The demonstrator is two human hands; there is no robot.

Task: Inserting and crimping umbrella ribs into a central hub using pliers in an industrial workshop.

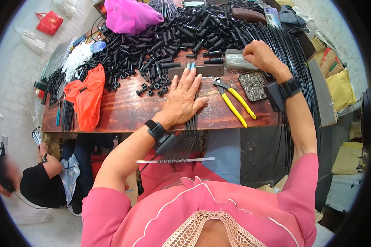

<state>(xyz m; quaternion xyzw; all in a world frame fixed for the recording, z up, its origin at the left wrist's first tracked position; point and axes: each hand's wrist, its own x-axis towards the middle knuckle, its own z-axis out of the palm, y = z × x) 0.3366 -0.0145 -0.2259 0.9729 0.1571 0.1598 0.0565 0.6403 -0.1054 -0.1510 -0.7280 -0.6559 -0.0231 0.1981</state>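
Note:
My left hand [187,97] lies flat with its fingers stretched out. It presses down on a row of thin black rods [190,125] that run off the table's near edge. Their tips, some pale and blue, show just past my fingertips, against a dark metal bar [212,70]. Over a clear plastic tray [235,60] of thin pale strands, my right hand [259,55] is closed in a pinch; what it holds, if anything, is hidden. Yellow-handled pliers [236,103] lie between my hands, beside a square dish of small metal pieces [252,86].
Black plastic tubes [152,49] are heaped across the back of the wooden table [127,111]. A red bag [88,99] lies left, a pink bag [132,15] on the heap. Long black rods [294,57] hang off the right. Another person [41,177] sits at the lower left holding rods.

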